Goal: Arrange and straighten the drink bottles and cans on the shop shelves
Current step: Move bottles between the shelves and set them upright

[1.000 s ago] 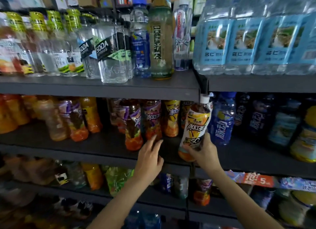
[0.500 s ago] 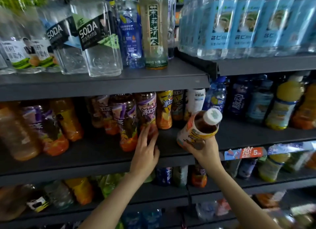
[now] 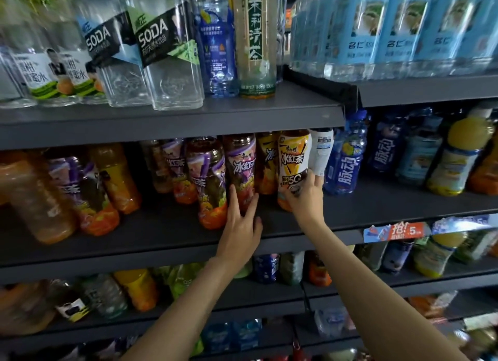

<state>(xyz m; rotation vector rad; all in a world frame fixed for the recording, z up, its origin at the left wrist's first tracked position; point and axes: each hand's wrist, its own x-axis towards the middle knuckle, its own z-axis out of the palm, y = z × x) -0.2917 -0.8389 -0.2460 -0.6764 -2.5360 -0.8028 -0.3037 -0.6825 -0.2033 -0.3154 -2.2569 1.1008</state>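
My right hand grips the lower part of a yellow-and-white iced tea bottle, which stands upright on the middle shelf between other tea bottles and a white-labelled bottle. My left hand reaches onto the same shelf with straight fingers touching the base of a purple-labelled iced tea bottle. More purple and orange tea bottles stand to the left.
Blue sports drink bottles stand right of the held bottle. The top shelf carries clear soda bottles, a green tea bottle and packs of water. Lower shelves hold more drinks. A red price tag hangs on the shelf edge.
My right hand has brought the yellow tea bottle from tilted in front of the shelf to upright in the row. My left hand stays by the purple bottles.
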